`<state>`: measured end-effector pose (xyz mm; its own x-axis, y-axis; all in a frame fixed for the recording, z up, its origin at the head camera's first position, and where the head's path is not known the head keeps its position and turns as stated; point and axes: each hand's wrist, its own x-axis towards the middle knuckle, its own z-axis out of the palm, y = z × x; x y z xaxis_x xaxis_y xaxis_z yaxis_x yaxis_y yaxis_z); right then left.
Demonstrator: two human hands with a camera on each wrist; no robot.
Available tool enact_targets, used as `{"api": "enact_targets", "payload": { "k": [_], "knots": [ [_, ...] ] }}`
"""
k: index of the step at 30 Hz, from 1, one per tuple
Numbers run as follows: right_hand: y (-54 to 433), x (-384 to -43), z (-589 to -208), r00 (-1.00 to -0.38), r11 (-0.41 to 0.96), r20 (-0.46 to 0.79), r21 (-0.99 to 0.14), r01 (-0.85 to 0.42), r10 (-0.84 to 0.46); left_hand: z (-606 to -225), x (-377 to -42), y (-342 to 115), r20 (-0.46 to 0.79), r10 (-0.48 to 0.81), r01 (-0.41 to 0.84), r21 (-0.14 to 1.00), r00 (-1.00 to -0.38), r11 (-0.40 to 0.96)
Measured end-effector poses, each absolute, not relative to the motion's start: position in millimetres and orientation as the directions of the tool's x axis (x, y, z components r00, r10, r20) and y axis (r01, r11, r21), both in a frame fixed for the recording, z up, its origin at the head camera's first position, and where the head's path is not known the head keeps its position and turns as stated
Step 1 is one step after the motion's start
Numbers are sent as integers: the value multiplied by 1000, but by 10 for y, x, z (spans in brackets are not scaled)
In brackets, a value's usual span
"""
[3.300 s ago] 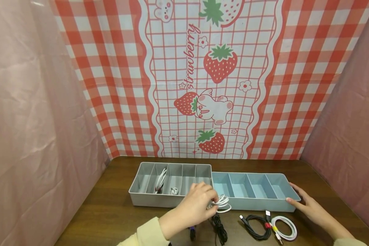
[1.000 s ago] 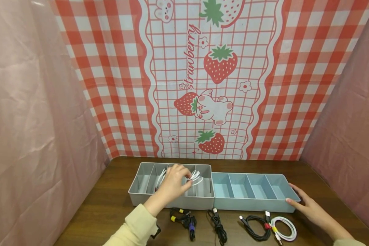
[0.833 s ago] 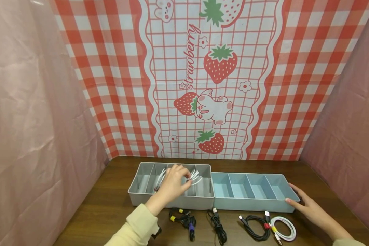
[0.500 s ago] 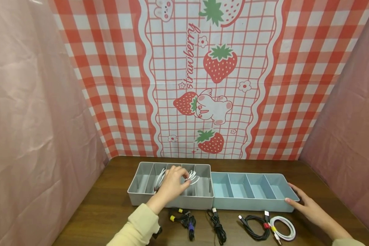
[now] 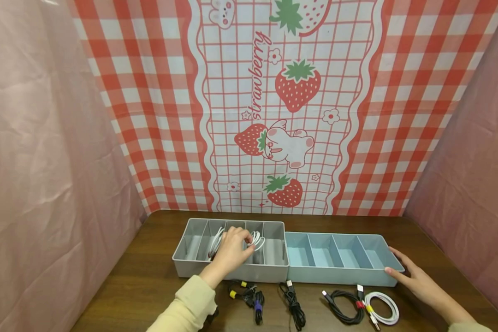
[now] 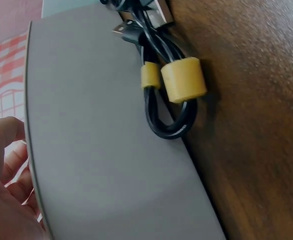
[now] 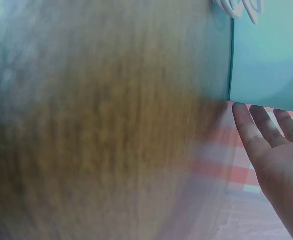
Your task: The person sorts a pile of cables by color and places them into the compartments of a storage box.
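Observation:
My left hand (image 5: 232, 246) reaches over the grey divided organizer (image 5: 232, 272) and pinches a coiled white cable (image 5: 256, 240) between thumb and fingers. That coil hangs at the fourth compartment from the left. Another white cable (image 5: 216, 240) stands in the second compartment, partly behind my hand. In the left wrist view the organizer's front wall hides my fingertips and the coil. My right hand (image 5: 415, 279) touches the right end of the light blue divided organizer (image 5: 340, 276), thumb at its front corner. The right wrist view shows its fingers (image 7: 244, 122) straight against the end wall.
In front of the organizers lie black cables with yellow and purple ties (image 5: 255, 302), a bundled black USB cable (image 5: 294, 309), a black cable with a red tie (image 5: 344, 309) and a coiled white cable with a yellow tie (image 5: 388, 308). A checked strawberry cloth (image 5: 290, 152) hangs behind the table.
My left hand has carried the coiled white cable from in front of the organizers leftward over the grey one, then slightly lower and further left. My right hand stays at the blue organizer's end.

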<state>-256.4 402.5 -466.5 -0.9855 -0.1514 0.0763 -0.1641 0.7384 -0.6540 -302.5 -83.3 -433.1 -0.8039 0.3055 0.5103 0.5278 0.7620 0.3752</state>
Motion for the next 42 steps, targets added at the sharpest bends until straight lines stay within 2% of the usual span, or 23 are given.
{"api": "enact_targets", "payload": {
  "k": [9,16,31,42],
  "knots": [
    [4018,-2558,-4670,-986,746,74,-647,-159,-147,-4414,-3073,-857,464,285,487,403,-838,775],
    [4021,-2569,-4667,-987,747,71,-646,-157,-146,-4431,-3093,-870,474,275,476,380,-836,793],
    [4010,-2565,-4658,-986,757,83,-633,-162,-141,-4425,-3086,-853,509,322,474,201,-798,857],
    [4014,-2569,-4670,-985,739,89,-653,-168,-146,-4431,-3100,-838,498,322,443,144,-805,885]
  ]
}}
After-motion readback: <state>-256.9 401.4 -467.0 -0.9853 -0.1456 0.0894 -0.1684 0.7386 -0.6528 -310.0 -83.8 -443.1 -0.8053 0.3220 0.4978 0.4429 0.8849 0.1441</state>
